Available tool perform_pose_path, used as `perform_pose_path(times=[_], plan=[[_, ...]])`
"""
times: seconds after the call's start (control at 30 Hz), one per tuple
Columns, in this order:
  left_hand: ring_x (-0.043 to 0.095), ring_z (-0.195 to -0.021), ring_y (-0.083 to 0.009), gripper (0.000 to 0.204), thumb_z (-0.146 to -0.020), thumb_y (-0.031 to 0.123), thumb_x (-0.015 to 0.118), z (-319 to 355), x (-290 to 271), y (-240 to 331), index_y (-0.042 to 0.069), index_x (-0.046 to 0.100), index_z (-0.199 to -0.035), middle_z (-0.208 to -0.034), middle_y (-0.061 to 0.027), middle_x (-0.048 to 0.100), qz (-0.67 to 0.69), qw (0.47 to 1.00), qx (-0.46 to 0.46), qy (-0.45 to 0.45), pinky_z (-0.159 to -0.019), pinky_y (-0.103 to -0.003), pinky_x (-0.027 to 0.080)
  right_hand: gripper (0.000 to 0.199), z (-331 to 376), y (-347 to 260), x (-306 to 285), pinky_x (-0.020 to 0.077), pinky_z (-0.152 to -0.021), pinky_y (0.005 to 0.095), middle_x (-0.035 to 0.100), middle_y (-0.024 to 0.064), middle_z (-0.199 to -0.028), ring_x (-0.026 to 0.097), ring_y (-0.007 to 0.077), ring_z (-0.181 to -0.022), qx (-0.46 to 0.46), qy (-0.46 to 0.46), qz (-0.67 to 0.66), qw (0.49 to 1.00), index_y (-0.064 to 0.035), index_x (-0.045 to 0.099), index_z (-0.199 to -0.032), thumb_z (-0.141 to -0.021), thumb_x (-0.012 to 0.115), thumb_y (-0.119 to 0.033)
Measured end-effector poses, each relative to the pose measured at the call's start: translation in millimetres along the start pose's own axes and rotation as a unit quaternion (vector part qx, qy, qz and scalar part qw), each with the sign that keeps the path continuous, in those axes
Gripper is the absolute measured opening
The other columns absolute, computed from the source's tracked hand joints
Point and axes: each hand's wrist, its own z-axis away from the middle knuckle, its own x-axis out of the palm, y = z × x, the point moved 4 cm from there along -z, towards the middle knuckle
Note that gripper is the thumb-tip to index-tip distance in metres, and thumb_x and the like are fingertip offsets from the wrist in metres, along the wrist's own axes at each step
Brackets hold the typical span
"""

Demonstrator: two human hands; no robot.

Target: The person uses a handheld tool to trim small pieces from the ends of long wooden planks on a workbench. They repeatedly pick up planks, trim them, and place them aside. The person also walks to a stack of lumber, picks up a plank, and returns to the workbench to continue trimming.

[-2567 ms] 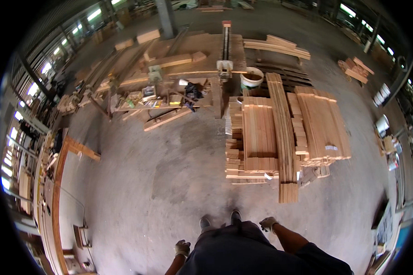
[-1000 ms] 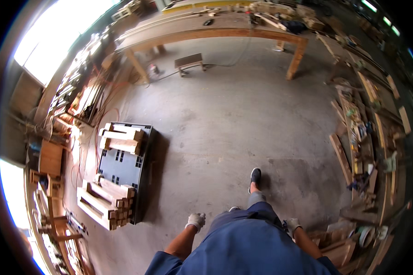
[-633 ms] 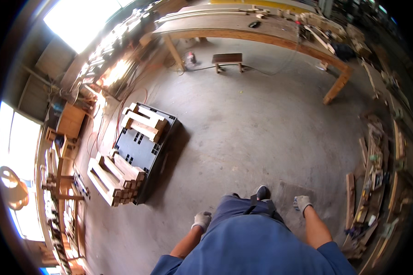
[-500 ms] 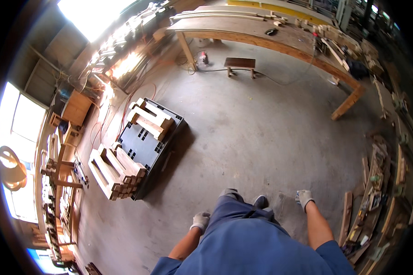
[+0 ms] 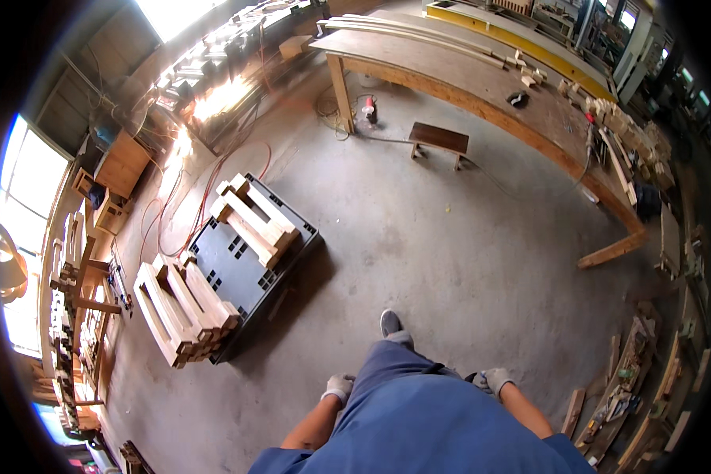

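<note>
My left hand (image 5: pixel 338 388), in a pale work glove, hangs at my left side with its fingers loosely curled and nothing in it. My right hand (image 5: pixel 497 381), gloved the same way, hangs by my right hip, also holding nothing. I stand on a concrete floor in blue clothes, one grey shoe (image 5: pixel 391 323) stepping forward. Ahead to my left lies a black plastic pallet (image 5: pixel 245 275) with a stack of short timber pieces (image 5: pixel 254 219) on it and a second timber stack (image 5: pixel 180 310) at its near end.
A long wooden workbench (image 5: pixel 482 91) runs across the back with boards and small blocks on top. A small dark stool (image 5: pixel 439 140) and a red power tool (image 5: pixel 369 110) with cables sit beside it. Timber offcuts (image 5: pixel 624 387) lie at the right; racks line the left wall.
I have turned away from the large plank stacks; the view now swings toward the black pallet and workbench. Both hands stay hanging at my sides, holding nothing.
</note>
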Motion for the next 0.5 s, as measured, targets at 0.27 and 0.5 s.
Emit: perform_pose_path(times=[0.27, 0.5], plan=[[0.066, -0.061, -0.0159, 0.025, -0.089, 0.005, 0.056, -111, -178, 187, 0.008, 0.076, -0.104, -0.072, -0.0085, 0.071, 0.202, 0.972, 0.081, 0.088, -0.058, -0.032, 0.053, 0.017, -4, -163, 14, 0.0526, -0.052, 0.0316, 0.066, 0.0043, -0.079, 0.063, 0.0179, -0.059, -0.078, 0.009, -0.012, 0.997, -0.0032, 0.069, -0.104, -0.098, 0.059, -0.015], [0.062, -0.053, -0.0157, 0.015, -0.096, 0.014, 0.062, -136, -218, 281, 0.003, 0.072, -0.097, -0.066, -0.0093, 0.067, 0.148, 0.977, 0.128, 0.089, -0.049, -0.032, 0.048, 0.018, -61, -250, -1, 0.0544, -0.058, 0.0324, 0.069, 0.0063, -0.084, 0.069, 0.0182, -0.068, -0.044, -0.005, 0.032, 0.998, -0.0057, 0.069, -0.105, -0.097, 0.061, -0.020]])
